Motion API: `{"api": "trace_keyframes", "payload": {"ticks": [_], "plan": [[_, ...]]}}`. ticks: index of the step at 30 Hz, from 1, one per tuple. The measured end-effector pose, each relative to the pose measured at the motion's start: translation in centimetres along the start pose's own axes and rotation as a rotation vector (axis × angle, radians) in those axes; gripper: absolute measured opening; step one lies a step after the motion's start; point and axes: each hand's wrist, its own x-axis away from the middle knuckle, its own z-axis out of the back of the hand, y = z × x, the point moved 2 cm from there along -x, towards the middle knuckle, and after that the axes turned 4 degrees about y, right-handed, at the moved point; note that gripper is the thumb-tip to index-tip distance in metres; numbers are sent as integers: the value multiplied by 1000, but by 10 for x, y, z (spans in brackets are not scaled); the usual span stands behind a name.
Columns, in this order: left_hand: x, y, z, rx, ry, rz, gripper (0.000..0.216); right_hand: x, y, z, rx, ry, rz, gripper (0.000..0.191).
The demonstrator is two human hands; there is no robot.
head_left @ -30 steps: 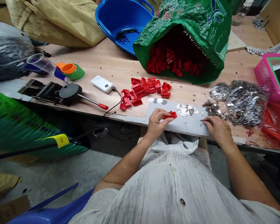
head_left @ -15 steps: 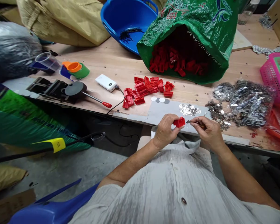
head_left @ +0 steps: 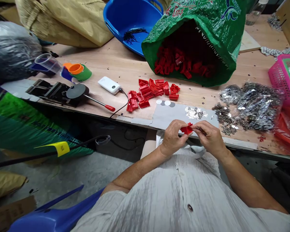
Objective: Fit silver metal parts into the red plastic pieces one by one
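**One red plastic part worked between my two hands at the desk's front edge**

The red part (head_left: pixel 186 129) in my hands seems partway through being worked; I cannot tell whether anything is fitted into it. By my judgement plenty is left: a loose heap of red parts (head_left: pixel 147 91) lies left of the grey card (head_left: pixel 164 114) on the desk (head_left: pixel 125 71), and many more fill the mouth of a green sack (head_left: pixel 215 29) behind. Silver pieces (head_left: pixel 194 112) lie flat on the card; dark metal pieces (head_left: pixel 223 117) are heaped beyond its right edge.

My left hand (head_left: pixel 172 138) grips the part between thumb and fingers. My right hand (head_left: pixel 209 137) is pinched narrow against the part's right end; anything small inside the pinch is hidden. My forearms slant inward from both sides, hands nearly meeting above my lap.
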Motion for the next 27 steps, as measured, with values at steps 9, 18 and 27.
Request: {"api": "trace_keyframes", "payload": {"ticks": [9, 18, 27], "plan": [[3, 0, 2, 1, 28, 31, 23, 1, 16, 11, -295, -64, -417, 21], [4, 7, -2, 49, -13, -64, 20, 0, 21, 0, -547, -229, -542, 30], [16, 1, -3, 132, -105, 7, 22, 12, 29, -5, -661, -366, -674, 39]]}}
